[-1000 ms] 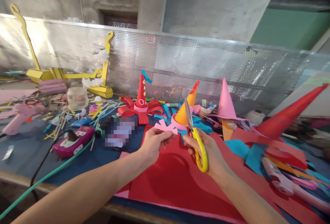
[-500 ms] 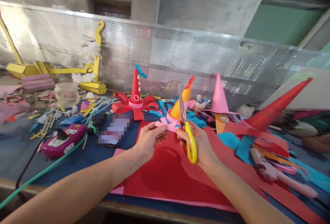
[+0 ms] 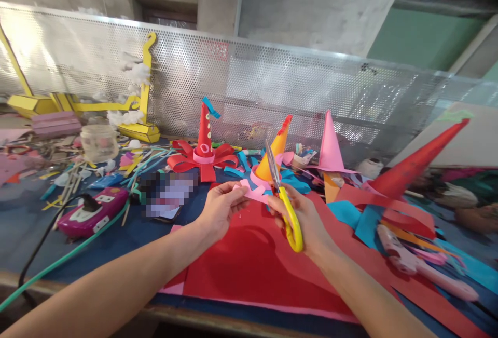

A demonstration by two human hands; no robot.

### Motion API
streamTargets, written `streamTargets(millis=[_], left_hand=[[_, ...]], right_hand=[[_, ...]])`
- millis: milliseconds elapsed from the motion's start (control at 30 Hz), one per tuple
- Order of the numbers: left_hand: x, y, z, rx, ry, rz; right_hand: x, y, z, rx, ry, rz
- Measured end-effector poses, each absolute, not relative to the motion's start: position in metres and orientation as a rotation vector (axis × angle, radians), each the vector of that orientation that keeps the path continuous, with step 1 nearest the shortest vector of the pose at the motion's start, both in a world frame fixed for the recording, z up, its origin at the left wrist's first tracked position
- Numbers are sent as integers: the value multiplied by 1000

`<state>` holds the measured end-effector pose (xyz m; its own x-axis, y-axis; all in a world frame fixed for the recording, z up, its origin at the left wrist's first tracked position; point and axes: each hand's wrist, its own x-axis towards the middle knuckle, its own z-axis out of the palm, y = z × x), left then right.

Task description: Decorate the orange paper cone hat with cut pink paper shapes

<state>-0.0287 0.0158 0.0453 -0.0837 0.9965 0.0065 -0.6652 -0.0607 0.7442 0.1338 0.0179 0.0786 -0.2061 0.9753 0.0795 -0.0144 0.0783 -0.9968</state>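
My left hand (image 3: 220, 210) pinches a small pink paper cut-out (image 3: 251, 192) above a big red paper sheet (image 3: 249, 265). My right hand (image 3: 307, 218) is closed round the yellow handles of a pair of scissors (image 3: 286, 205). Their blades point up and away, with the pink cut-out at their base. Just behind the hands stands an orange paper cone hat (image 3: 274, 153) with a pink brim.
A red cone hat (image 3: 205, 140), a pink cone hat (image 3: 330, 146) and a long red cone (image 3: 418, 164) stand on the blue table. A pink glue gun (image 3: 412, 265) lies at right, a magenta power strip (image 3: 93, 213) with green cable at left. Perforated metal screen behind.
The view has shifted a little down and right over the second. Both hands stay together on the pink cut-out, and the scissors have tilted slightly.
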Motion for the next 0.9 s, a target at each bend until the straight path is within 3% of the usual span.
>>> streamTargets(millis=[300, 900], left_hand=[[-30, 12, 54, 772, 668, 1521], [-29, 9, 55, 828, 618, 1538]], right_hand=[[196, 17, 70, -1076, -1724, 1468], [182, 9, 57, -1202, -1609, 1494]])
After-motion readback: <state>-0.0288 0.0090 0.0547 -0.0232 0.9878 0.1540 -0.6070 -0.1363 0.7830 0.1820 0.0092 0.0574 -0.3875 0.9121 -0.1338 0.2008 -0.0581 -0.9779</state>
